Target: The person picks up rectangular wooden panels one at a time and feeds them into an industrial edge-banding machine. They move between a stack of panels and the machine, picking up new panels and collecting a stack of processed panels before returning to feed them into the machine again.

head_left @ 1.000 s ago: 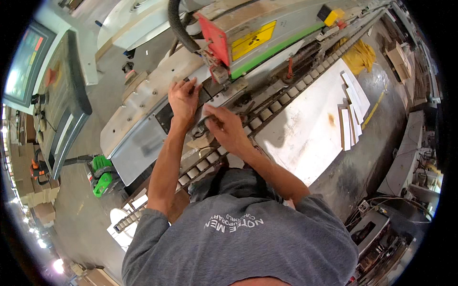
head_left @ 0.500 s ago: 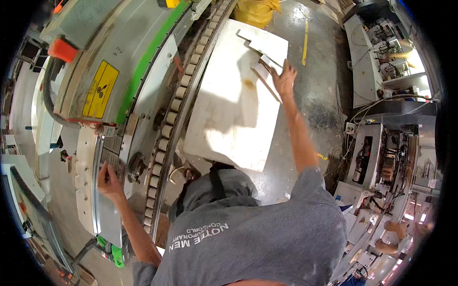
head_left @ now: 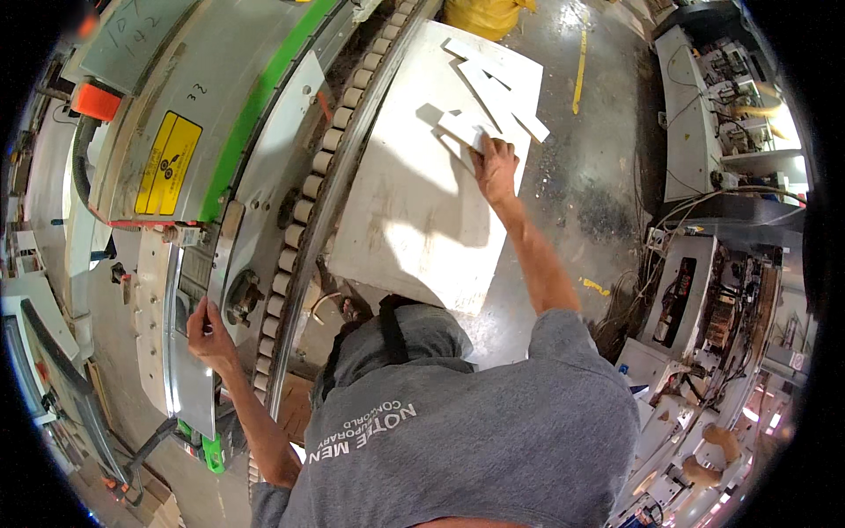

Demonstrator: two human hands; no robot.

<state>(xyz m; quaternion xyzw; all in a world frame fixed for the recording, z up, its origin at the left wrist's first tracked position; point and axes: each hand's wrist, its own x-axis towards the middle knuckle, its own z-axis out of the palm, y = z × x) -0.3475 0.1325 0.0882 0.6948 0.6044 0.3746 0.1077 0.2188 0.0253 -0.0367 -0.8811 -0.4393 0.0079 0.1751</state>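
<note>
My right hand (head_left: 497, 170) is closed, fingers and thumb pinching the near end of a short white strip of board (head_left: 461, 129). The strip is above or on a large white panel (head_left: 396, 189), casting a shadow on it; I cannot tell whether it touches. Just beyond, several more white strips (head_left: 486, 92) lie across one another at the panel's far right part. My left hand (head_left: 209, 339) is over the flat metal plate (head_left: 192, 387) of the machine at left, fingertips pinched together. Whatever is between those fingertips, if anything, is too small to see.
A grey-and-green machine (head_left: 189, 97) with a yellow warning label stands at the left. Along its side runs a row of white rollers (head_left: 302, 211) behind a metal rail. A yellow sack (head_left: 484, 16) sits beyond the panel. Open machine cabinets and loose cables (head_left: 647, 255) line the right side.
My right hand has moved left and nearer, now with the short strip in its grip. The strips behind it lie differently. My left hand stays pinched near the metal plate.
</note>
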